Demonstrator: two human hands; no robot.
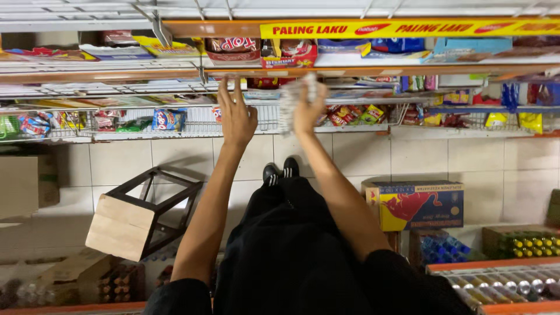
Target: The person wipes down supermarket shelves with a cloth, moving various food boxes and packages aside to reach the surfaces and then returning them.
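Left hand: the left hand (236, 114) reaches to the white wire shelf (175, 125), fingers spread and flat, holding nothing.
Right hand: the right hand (308, 108) has its fingers closed around a crumpled pale cloth (291, 99), pressed at the shelf's front edge just beside the left hand.
Doing it well: judging by the grip, steady pressure along the wire, with the free hand bracing, would keep the small snack packets (350, 115) from being knocked off.
Shelf contents: colourful packets lie in rows on the wire tiers.
Floor boxes: a yellow and blue cardboard box (417, 204) sits closed; an open carton (519, 242) holds green bottles.
Nearby: a wooden stool with a black frame (137, 216) lies tipped on the tiled floor (116, 163).
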